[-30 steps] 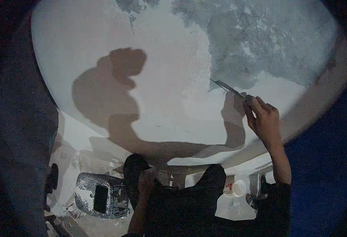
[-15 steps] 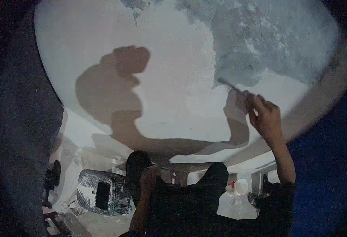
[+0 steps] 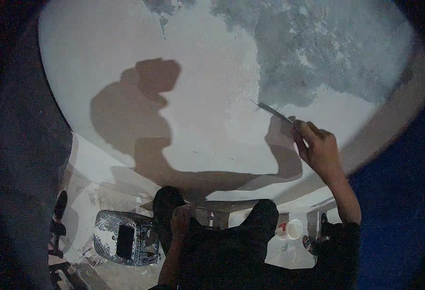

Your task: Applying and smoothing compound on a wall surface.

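Observation:
My right hand (image 3: 316,142) is raised in front of the wall, fingers closed around a thin flat-bladed putty knife (image 3: 275,112). The blade points up and to the left, by the edge between the white coating and a bare grey patch (image 3: 314,67). I cannot tell whether its tip touches the surface. White coating covers much of the wall (image 3: 207,87), with my shadow cast across it. Down by my bent left knee, my left hand (image 3: 182,216) rests against my dark trousers. Its fingers are too dark to make out.
A paint-splattered dark stool or box (image 3: 125,237) with a black slot stands on the floor to my left. A white bucket (image 3: 294,228) sits beyond my right knee, near a sandalled foot (image 3: 310,244). Dark objects (image 3: 58,224) lie at the far left.
My right hand and the putty knife have shifted slightly left and down, and the blade's angle has changed a little. My left hand stays by the knee.

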A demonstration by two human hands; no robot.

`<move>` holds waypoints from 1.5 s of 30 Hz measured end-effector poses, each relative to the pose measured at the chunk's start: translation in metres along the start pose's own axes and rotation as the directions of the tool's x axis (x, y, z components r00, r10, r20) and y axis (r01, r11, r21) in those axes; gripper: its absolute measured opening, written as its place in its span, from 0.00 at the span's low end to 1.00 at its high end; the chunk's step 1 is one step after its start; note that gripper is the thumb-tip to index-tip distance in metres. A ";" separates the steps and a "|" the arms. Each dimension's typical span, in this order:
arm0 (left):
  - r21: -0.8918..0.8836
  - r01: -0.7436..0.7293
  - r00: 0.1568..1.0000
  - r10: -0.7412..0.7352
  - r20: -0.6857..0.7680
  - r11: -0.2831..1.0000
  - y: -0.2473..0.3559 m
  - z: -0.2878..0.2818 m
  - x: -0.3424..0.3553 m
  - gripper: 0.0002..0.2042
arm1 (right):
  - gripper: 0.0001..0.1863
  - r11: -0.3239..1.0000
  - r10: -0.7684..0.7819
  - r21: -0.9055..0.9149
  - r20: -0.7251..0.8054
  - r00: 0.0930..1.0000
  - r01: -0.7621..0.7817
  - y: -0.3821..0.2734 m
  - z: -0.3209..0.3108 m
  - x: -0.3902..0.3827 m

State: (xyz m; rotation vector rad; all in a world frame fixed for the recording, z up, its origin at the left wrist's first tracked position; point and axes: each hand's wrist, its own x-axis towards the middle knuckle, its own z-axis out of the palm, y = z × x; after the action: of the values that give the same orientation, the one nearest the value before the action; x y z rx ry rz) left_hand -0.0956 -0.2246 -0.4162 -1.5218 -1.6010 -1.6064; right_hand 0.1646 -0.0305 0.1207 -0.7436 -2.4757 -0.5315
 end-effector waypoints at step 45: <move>0.336 0.086 0.974 -0.149 0.168 0.938 -0.006 0.024 -0.017 0.14 | 0.10 0.998 0.036 -0.048 -0.012 0.999 -0.037 -0.004 -0.012 -0.003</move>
State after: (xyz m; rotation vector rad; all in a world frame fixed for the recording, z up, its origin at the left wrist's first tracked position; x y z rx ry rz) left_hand -0.0857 -0.2083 -0.4400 -1.4575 -1.9840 -1.1993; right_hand 0.1686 -0.0406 0.1276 -0.8009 -2.4415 -0.5816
